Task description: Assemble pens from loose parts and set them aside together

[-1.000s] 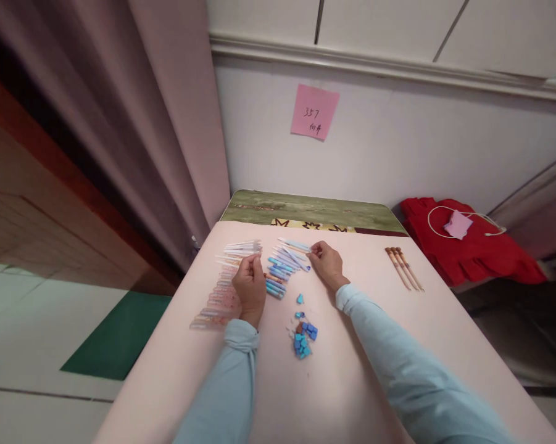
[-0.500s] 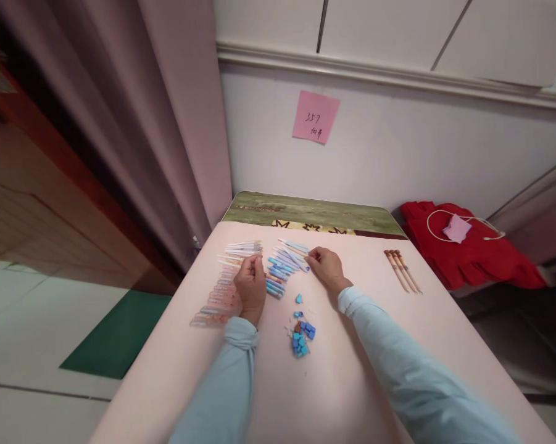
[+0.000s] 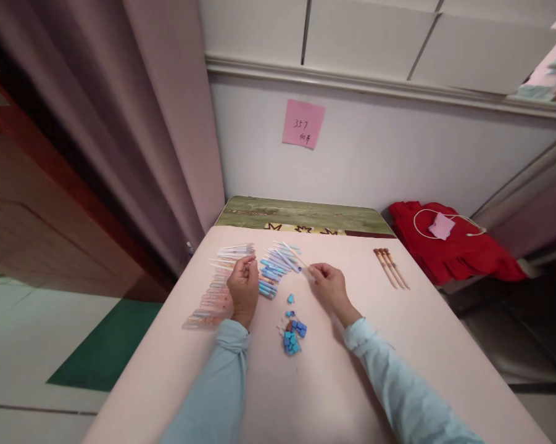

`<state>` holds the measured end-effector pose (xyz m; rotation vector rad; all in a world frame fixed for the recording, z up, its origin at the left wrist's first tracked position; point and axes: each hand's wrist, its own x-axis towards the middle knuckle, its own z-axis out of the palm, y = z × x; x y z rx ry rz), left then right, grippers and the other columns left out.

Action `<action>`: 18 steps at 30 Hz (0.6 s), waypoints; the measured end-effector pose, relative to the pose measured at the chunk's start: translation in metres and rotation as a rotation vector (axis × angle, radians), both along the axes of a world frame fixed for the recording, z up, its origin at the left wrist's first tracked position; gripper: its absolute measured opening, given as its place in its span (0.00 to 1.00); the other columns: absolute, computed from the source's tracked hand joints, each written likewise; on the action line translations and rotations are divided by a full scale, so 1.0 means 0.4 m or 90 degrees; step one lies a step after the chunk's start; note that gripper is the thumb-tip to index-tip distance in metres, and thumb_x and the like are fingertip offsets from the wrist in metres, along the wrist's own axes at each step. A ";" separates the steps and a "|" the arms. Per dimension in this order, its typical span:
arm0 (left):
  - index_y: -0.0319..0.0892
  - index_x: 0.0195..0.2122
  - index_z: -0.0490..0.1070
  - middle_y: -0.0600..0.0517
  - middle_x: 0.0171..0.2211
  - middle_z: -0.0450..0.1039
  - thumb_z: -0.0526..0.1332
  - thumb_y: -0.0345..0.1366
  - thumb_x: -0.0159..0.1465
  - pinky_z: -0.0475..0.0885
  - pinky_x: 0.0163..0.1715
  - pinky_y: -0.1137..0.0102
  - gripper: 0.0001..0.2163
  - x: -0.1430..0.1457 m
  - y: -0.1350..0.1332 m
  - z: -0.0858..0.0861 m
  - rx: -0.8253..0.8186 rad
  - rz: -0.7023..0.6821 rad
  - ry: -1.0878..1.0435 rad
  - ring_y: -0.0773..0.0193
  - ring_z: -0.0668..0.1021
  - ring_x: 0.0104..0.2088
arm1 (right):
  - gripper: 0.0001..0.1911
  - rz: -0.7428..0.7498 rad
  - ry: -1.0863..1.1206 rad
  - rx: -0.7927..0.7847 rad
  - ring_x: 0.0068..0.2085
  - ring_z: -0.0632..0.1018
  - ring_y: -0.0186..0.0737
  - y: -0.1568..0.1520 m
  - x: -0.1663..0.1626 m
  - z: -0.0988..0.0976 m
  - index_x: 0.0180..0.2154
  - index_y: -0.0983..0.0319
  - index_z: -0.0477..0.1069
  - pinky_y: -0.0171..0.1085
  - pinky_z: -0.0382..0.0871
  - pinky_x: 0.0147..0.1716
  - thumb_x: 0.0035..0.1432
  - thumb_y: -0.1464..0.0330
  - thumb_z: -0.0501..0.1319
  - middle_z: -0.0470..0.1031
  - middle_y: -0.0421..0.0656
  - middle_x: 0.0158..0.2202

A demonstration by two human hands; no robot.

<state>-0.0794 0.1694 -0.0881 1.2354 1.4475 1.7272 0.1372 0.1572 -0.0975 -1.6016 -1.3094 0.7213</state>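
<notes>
My right hand [image 3: 329,285] pinches one end of a slim cream pen [image 3: 295,253], which slants up and left over a group of blue and lilac pen pieces [image 3: 273,269]. Closed fingers show on my left hand [image 3: 244,285], between that group and a row of clear and pinkish pen tubes [image 3: 215,296]. Whatever my left fingertips hold, if anything, I cannot make out. Nearer to me lies a small pile of blue and teal pieces [image 3: 291,339], with a brown one among them. Two loose blue bits lie just beyond the pile.
Three brown-topped pens [image 3: 391,269] lie side by side at the table's right. Beyond the table's right edge is a red cloth [image 3: 481,250] with a white cable on it. A pink note [image 3: 303,123] is stuck to the wall. A curtain hangs at the left.
My right hand has lifted the cream pen from the group and drawn it slightly toward me. My left hand stays closed beside the tubes. The camera view has shifted a little.
</notes>
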 end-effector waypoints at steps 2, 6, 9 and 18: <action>0.41 0.40 0.75 0.55 0.25 0.71 0.63 0.40 0.59 0.65 0.25 0.73 0.11 0.020 -0.008 0.008 -0.025 -0.090 -0.054 0.68 0.71 0.23 | 0.23 0.006 0.091 -0.022 0.21 0.66 0.33 -0.062 -0.022 0.004 0.35 0.64 0.78 0.32 0.59 0.20 0.56 0.51 0.60 0.71 0.38 0.21; 0.39 0.39 0.78 0.49 0.32 0.77 0.64 0.43 0.59 0.68 0.27 0.73 0.13 0.084 -0.040 0.040 -0.082 -0.266 -0.110 0.67 0.74 0.28 | 0.21 0.037 0.541 -0.096 0.19 0.60 0.26 -0.148 -0.072 0.015 0.31 0.64 0.77 0.29 0.50 0.17 0.44 0.53 0.71 0.67 0.35 0.21; 0.38 0.38 0.78 0.47 0.34 0.79 0.66 0.43 0.58 0.70 0.32 0.71 0.14 0.126 -0.073 0.061 -0.125 -0.340 -0.169 0.66 0.75 0.29 | 0.20 0.052 0.623 -0.114 0.18 0.60 0.26 -0.170 -0.092 0.022 0.28 0.64 0.76 0.29 0.49 0.17 0.41 0.55 0.74 0.67 0.35 0.20; 0.38 0.34 0.76 0.51 0.32 0.78 0.70 0.38 0.55 0.71 0.30 0.73 0.10 0.093 -0.129 0.042 -0.201 -0.339 -0.421 0.71 0.75 0.26 | 0.21 0.119 0.541 -0.111 0.20 0.67 0.29 -0.190 -0.084 0.014 0.31 0.64 0.79 0.30 0.58 0.18 0.51 0.51 0.68 0.72 0.39 0.23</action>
